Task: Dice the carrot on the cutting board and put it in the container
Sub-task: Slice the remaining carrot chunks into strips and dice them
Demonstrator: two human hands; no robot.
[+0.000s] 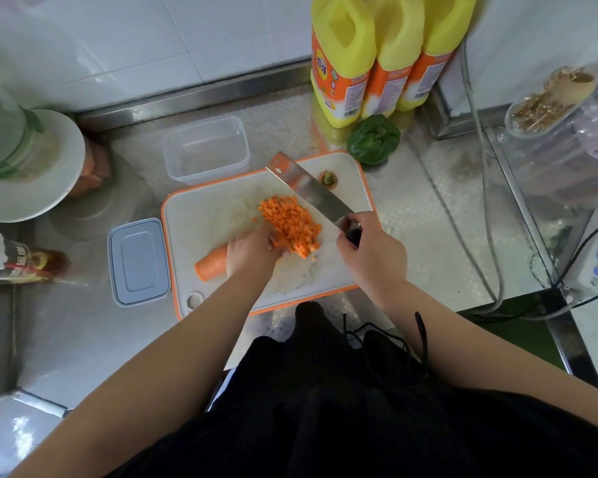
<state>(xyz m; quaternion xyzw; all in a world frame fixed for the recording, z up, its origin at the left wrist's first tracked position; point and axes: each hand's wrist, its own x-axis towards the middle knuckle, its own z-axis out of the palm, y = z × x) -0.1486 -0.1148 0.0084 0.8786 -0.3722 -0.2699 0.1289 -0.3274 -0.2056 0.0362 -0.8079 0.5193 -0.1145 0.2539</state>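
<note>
A white cutting board (218,215) with an orange rim lies on the steel counter. A heap of diced carrot (289,222) sits at its middle. My left hand (251,251) rests over the uncut carrot piece (209,265), fingers against the near edge of the heap. My right hand (370,250) grips the handle of a cleaver (311,188), whose blade slants up and left above the heap's far side. The carrot top (328,177) lies at the board's far right. A clear empty container (206,150) stands just behind the board.
The container's blue-grey lid (139,262) lies left of the board. Yellow oil jugs (373,53) and a green vegetable (373,139) stand behind on the right. A white plate (32,167) and a sauce bottle (25,263) are at the left; cables (487,201) run at the right.
</note>
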